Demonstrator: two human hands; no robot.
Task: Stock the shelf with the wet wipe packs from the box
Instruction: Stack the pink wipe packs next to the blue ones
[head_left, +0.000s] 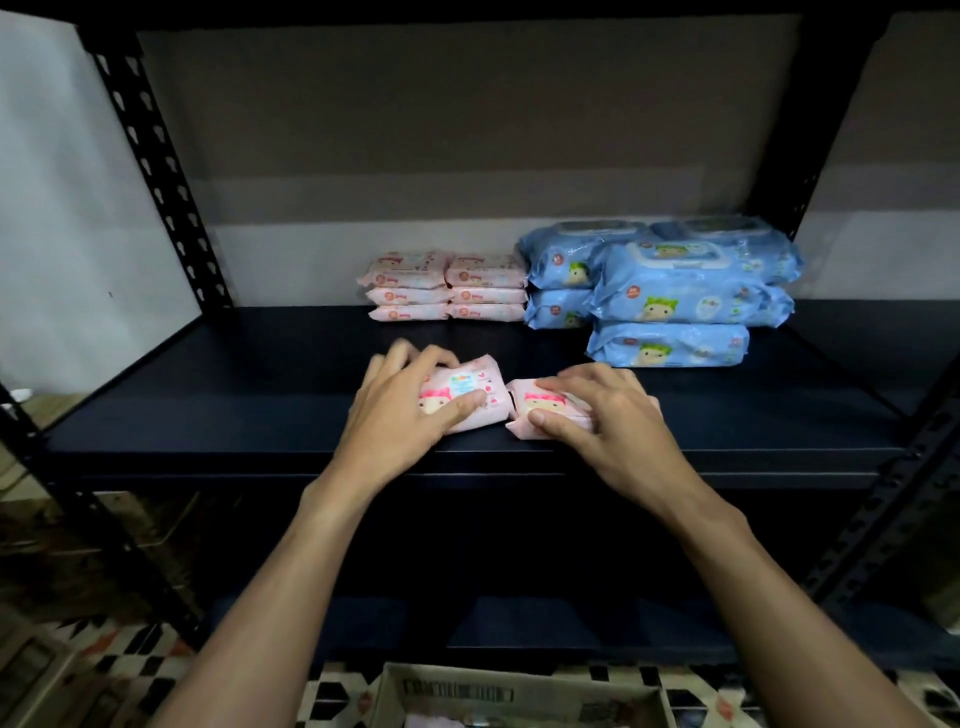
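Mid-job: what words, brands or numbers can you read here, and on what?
Nothing reads clearly.
Blurred: blue brand label on the left pink pack, in the left hand.
Blurred: print on the right pink pack, under the right hand.
Too small: print on stacked pink packs and blue packs.
Blurred: barcode digits on the cardboard box.

Pink packs (415, 296) at centre, blue packs (675, 296) printed with green-haired faces at right, navy shelf (260, 389), black-and-white patterned floor (130, 665) lower left.

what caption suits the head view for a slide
Left hand grips the left pink pack, right hand the right pink pack, on the shelf.
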